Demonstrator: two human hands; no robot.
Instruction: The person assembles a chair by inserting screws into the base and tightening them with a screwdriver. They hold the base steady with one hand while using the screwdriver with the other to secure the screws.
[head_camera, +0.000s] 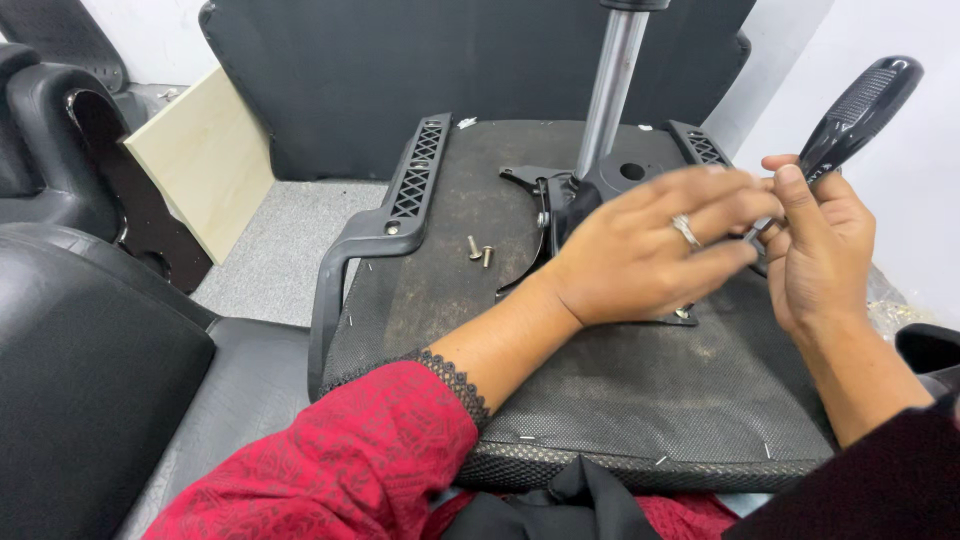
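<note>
An upturned office chair seat (430, 290) lies in front of me, underside up, with a black metal mechanism plate (560, 200) and a silver gas cylinder (610, 85) rising from it. My left hand (640, 250), wearing a ring, reaches right across the plate, fingertips meeting my right hand (820, 250). My right hand grips the base of a black plastic armrest (860, 110) that sticks up to the right. A small metal part shows between the fingertips of both hands; what it is I cannot tell. Two loose bolts (480, 250) rest on the seat underside.
The other black armrest (385, 225) is fixed along the seat's left edge. A black chair back (400, 70) stands behind. A pale wooden board (205, 160) leans at the left. Black padded chair parts (80, 350) sit at my left on grey carpet (285, 245).
</note>
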